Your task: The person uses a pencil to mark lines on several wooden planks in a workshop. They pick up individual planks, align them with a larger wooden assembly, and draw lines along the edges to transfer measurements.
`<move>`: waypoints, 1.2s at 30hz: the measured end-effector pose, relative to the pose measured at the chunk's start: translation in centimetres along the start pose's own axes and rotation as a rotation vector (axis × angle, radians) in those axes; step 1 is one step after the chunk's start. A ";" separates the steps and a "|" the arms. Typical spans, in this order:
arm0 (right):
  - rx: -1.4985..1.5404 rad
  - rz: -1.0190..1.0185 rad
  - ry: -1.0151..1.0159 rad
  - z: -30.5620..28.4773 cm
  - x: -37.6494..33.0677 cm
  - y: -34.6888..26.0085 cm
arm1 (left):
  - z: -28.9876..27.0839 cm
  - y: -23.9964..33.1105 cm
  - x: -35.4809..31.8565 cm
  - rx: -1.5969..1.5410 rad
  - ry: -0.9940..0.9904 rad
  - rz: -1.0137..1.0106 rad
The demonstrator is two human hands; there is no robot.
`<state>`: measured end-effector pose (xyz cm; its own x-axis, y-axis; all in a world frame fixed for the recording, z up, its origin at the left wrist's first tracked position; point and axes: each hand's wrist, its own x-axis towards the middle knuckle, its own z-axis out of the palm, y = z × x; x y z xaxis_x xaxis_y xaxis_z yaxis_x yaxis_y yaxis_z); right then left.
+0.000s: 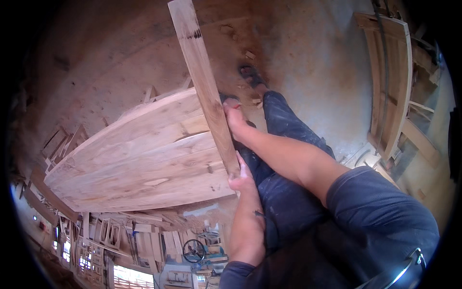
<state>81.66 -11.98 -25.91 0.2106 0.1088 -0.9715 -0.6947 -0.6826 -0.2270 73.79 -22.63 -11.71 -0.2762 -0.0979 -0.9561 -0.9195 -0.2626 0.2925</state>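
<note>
A long, narrow wooden plank (211,91) lies across the right end of a broad wooden panel (144,156) made of several boards joined side by side. My left hand (242,177) is closed round the plank's near end, with the thumb along its side. Farther up, my right hand (234,118) grips the plank's right edge; its fingers are partly hidden by the wood. Dark marks cross the plank near its far end. The panel's surface shows knots and pale streaks.
My legs and sandalled feet (251,76) stand right of the plank on a dusty floor with wood scraps (250,54). A wooden frame (385,86) leans at the far right. Stacked timber (149,245) and a machine with a dark handwheel (194,251) stand at lower left.
</note>
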 end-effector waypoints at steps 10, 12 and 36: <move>-0.275 0.081 0.227 0.3 -2.0 -0.9 | -0.2 0.5 0.8 -0.101 0.018 -0.071; -0.229 0.075 0.147 0.2 -2.3 -1.5 | -0.4 0.6 0.7 -0.079 0.002 -0.043; 0.059 0.178 0.076 0.6 -4.4 -6.1 | -1.1 0.9 1.6 -0.149 -0.006 -0.030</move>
<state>84.54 -7.82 -20.31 0.1302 -0.0663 -0.9893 -0.7639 -0.6427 -0.0575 72.83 -24.12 -12.97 -0.2510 -0.0825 -0.9645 -0.8757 -0.4053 0.2626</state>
